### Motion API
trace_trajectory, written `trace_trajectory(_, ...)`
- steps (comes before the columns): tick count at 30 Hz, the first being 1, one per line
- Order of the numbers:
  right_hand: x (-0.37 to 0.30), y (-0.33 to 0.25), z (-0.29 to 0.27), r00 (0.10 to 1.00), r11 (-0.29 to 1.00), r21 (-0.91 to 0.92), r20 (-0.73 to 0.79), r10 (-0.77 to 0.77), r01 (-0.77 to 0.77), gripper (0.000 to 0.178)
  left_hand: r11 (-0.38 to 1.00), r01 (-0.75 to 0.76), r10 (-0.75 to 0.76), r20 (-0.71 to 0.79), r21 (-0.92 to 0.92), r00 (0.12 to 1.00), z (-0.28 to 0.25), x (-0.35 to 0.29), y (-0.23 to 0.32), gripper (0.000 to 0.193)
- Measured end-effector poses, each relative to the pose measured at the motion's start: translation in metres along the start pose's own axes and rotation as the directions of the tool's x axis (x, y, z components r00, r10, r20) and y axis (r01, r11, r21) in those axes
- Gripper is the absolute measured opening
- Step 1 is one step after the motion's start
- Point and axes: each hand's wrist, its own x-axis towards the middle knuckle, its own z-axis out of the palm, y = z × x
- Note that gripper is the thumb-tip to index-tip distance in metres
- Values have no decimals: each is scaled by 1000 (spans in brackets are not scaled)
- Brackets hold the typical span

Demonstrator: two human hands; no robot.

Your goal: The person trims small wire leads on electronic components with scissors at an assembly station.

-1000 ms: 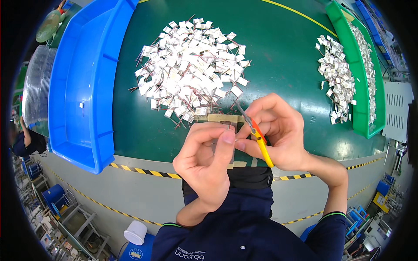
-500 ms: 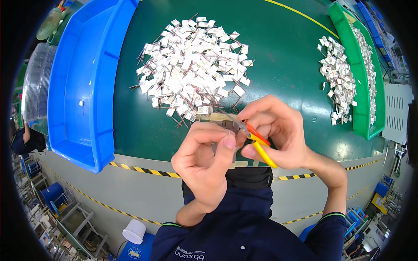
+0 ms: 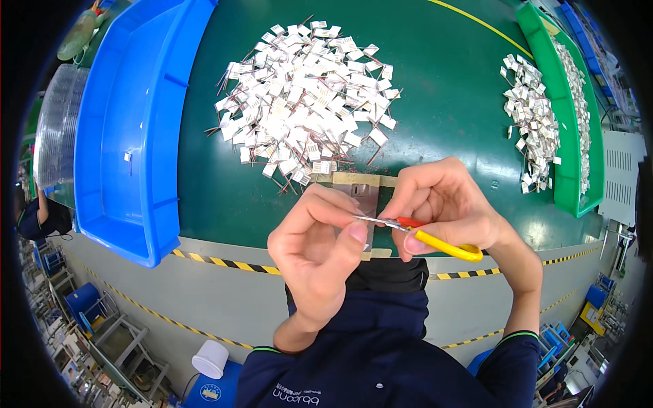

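My right hand (image 3: 449, 207) grips small scissors (image 3: 445, 243) with yellow and red handles, their metal blades pointing left. The blade tips meet the fingertips of my left hand (image 3: 320, 248), which is pinched closed. What that pinch holds is too small and covered to name; a small white bit shows just below the fingertips. Beneath the hands, a metal plate (image 3: 365, 197) is taped to the green table near its front edge. Beyond it lies a big heap of white connectors (image 3: 299, 102) with short dark and red wires.
At the left stands a long blue bin (image 3: 115, 204) with one small white piece inside. A green bin (image 3: 571, 156) full of small white parts is at the right, beside a loose pile of similar parts (image 3: 530, 115). Black-and-yellow tape (image 3: 224, 264) runs along the front edge.
The scissors have turned from pointing up and left to lying nearly level, blades at my left fingertips. My right hand has lowered slightly; the left keeps its pinch.
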Motion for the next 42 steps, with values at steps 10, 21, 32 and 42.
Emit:
trace_trajectory(10,-1,-2,-1,1000,999,-33,-13,6,-7,21,1000,16,-17,35,7,999,-3,1,1,9)
trace_trajectory(21,-2,-4,1,998,997,-75,-58,10,-14,21,998,56,-56,26,-2,998,-3,0,4,10)
trace_trajectory(32,-2,-1,-3,994,990,-119,-68,-84,75,21,998,64,-66,41,27,997,-7,-1,5,8)
trace_trajectory(42,12,2,-7,910,956,-190,-312,-273,222,19,307,-327,471,156,894,868,-12,37,25,34)
